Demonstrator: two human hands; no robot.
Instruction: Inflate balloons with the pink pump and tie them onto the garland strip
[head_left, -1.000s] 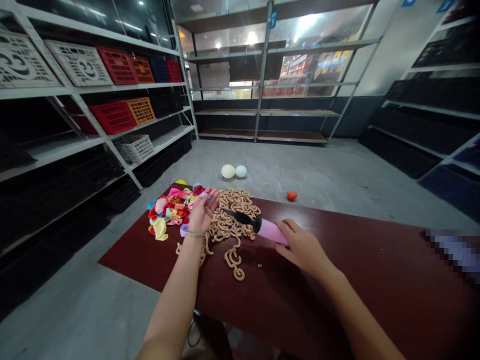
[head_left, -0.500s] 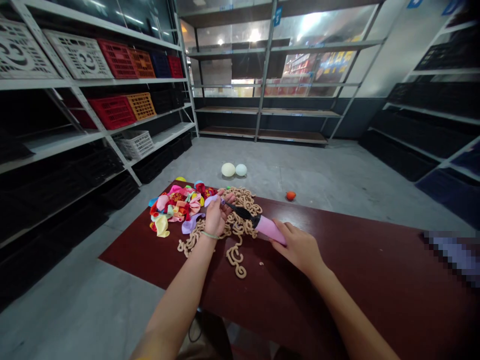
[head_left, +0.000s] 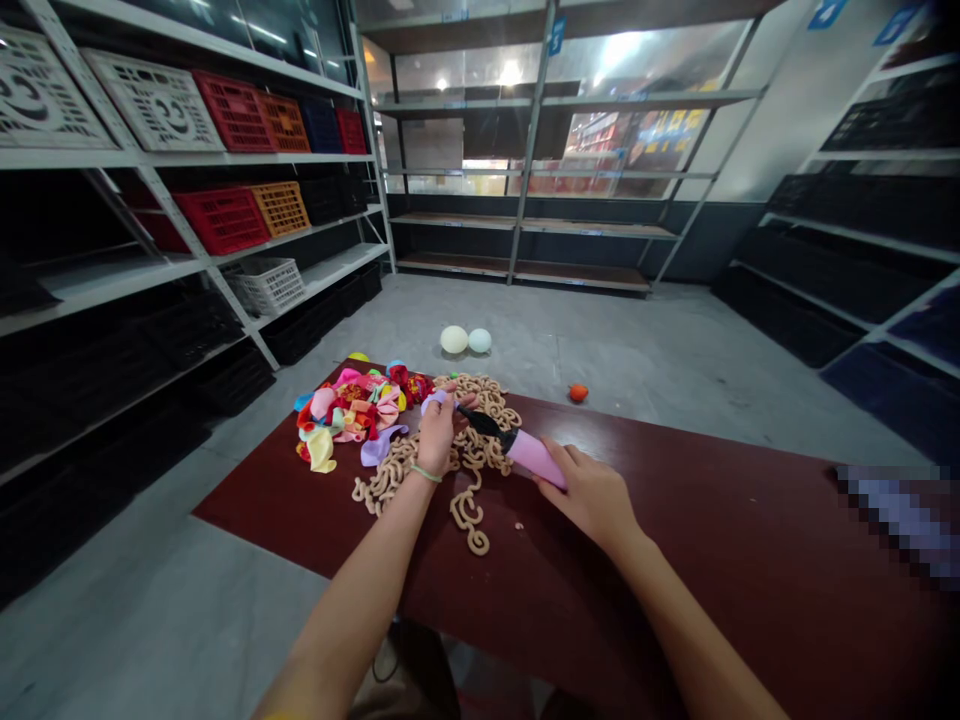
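Observation:
My left hand (head_left: pixel 437 440) is closed around the neck of a lilac balloon (head_left: pixel 433 401), which shows at its thumb side. In my right hand (head_left: pixel 596 495) is a pink balloon pump (head_left: pixel 535 458) with a black tapered nozzle. The nozzle's tip reaches the fingers of my left hand; whether it sits inside the balloon's mouth is hidden. Under and beside the hands lies a heap of tan, curly, rope-like pieces (head_left: pixel 491 400). To the left spreads a pile of limp balloons (head_left: pixel 349 405) in many colours, with another lilac balloon (head_left: pixel 381 447) at its edge.
The dark red table (head_left: pixel 675 560) carries everything. Two pale inflated balloons (head_left: pixel 454 340) and an orange-red balloon (head_left: pixel 577 393) rest on the floor beyond. Shelves with crates (head_left: pixel 225 220) stand left; a metal rack (head_left: pixel 517 225) stands behind. A pixelated patch covers the table's right end.
My left hand has turned a little, and the lilac balloon now sits closer against it, looking rounder. The pump stays pointed at the left hand. The whole view has shifted slightly.

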